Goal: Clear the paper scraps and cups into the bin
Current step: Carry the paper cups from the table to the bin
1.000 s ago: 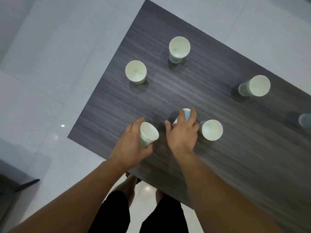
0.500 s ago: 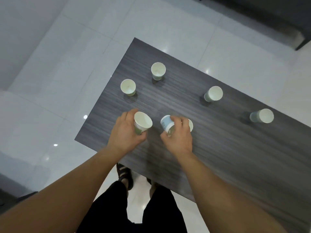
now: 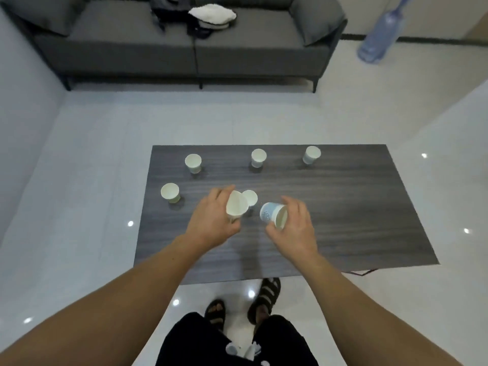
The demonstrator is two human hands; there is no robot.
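**Two cups in hand over a dark table**

A dark wood-grain table (image 3: pixel 343 212) stands on a glossy pale tiled floor (image 3: pixel 79 180). Beyond it is a grey sofa (image 3: pixel 126 46) with a white cloth (image 3: pixel 212 14) and something dark lying on its seat. A blue water bottle (image 3: pixel 380 33) stands on the floor to the sofa's right.

Five cups stand upright on the table. The far-left cup (image 3: pixel 193 163), far-middle cup (image 3: pixel 258 157) and far-right cup (image 3: pixel 311 154) stand towards the far edge. The left-edge cup (image 3: pixel 170 192) is near the left side, and the middle cup (image 3: pixel 251 198) shows just behind the left hand (image 3: pixel 211 223).

The left hand grips a white cup (image 3: pixel 236 207), with fingers and thumb curled round its side and its mouth tilted to the right. The right hand (image 3: pixel 297 225) holds a blue-printed cup (image 3: pixel 272 215) tipped on its side, base pointing left. Its fingers curl over the top and its thumb lies beneath. Both held cups are over the middle of the table, near each other but apart.

Sandalled feet (image 3: pixel 265 297) stand at the table's near edge.
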